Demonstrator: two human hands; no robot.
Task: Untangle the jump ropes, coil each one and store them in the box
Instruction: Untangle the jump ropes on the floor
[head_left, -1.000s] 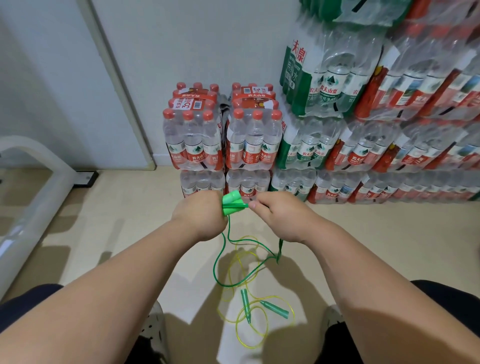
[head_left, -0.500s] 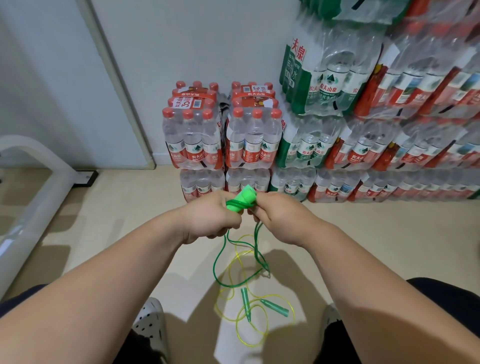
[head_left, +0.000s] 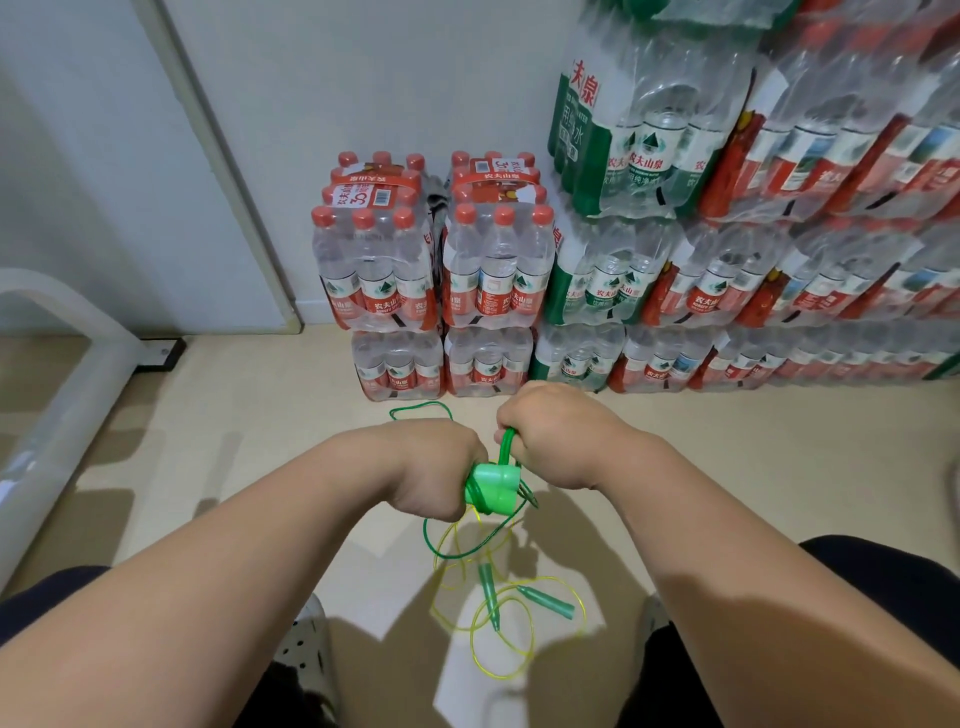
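A thin yellow-green jump rope (head_left: 488, 590) with 2 dark green tapered handles is seen lying loose on the beige floor (head_left: 753, 467), well short of its wall edge. Above it, a bright green plastic-handled jump rope (head_left: 493, 486) is gripped at its 2 handles by the left hand (head_left: 436, 467), and its cord is clenched in the curled right hand (head_left: 556, 431). Shrink-wrapped packs of water bottles (head_left: 431, 270) are stacked along the floor's far edge.

Rope (head_left: 546, 603) on floor (head_left: 779, 467), before bottle packs (head_left: 488, 270)
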